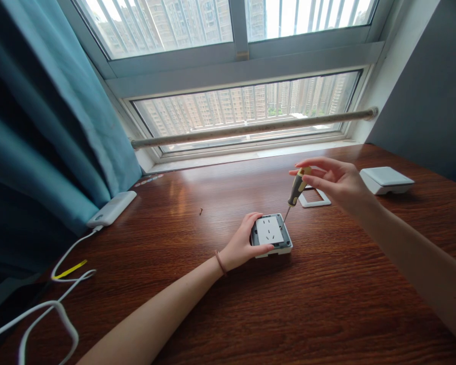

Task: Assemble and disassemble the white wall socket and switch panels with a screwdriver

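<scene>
Your left hand clamps the wall socket from its left side, thumb along the near edge, so the socket's left rim is hidden. Your right hand pinches the screwdriver by its yellow-black handle; the thin tip meets the socket's right edge, though the exact contact is hard to make out. A tiny screw lies well apart on the table. Near your right hand sit a white frame, partly covered, and a white box. Bare wood stretches toward you.

Single head-worn view, looking forward and down, near the wooden desk, facing the window
</scene>
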`<action>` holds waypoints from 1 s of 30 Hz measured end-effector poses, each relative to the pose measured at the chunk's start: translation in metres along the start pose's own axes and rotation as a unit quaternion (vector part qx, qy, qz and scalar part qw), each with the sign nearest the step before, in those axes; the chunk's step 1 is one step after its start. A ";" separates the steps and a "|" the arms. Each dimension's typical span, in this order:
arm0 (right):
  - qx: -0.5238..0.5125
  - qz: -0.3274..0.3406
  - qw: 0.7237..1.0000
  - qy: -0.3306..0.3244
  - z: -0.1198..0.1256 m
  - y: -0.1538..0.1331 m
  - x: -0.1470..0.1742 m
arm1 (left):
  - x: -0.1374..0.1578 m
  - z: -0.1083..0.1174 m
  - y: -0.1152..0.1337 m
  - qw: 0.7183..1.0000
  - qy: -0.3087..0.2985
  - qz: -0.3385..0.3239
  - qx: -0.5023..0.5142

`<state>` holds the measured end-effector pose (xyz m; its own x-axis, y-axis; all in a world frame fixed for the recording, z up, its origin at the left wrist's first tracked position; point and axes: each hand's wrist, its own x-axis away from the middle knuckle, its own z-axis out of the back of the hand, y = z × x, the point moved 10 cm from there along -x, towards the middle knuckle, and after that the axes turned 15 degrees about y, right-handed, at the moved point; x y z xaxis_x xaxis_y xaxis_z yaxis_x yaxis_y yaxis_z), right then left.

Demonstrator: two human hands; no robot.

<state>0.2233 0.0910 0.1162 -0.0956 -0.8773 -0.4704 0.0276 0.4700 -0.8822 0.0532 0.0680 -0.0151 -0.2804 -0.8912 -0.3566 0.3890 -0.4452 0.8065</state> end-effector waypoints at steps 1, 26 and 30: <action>0.011 0.010 1.000 0.006 0.001 0.000 0.000 | 0.000 0.000 0.000 1.000 -0.001 0.001 0.000; -0.005 0.003 1.000 0.005 -0.001 0.004 0.004 | 0.000 -0.001 -0.003 1.000 0.001 0.000 0.004; -0.025 -0.009 1.000 -0.013 -0.006 0.003 0.007 | 0.000 -0.001 -0.003 1.000 0.001 -0.002 -0.003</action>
<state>0.2163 0.0865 0.1106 -0.0703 -0.8877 -0.4551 -0.0229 0.4575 -0.8889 0.0528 0.0694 -0.0181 -0.2800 -0.8894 -0.3614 0.3930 -0.4497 0.8021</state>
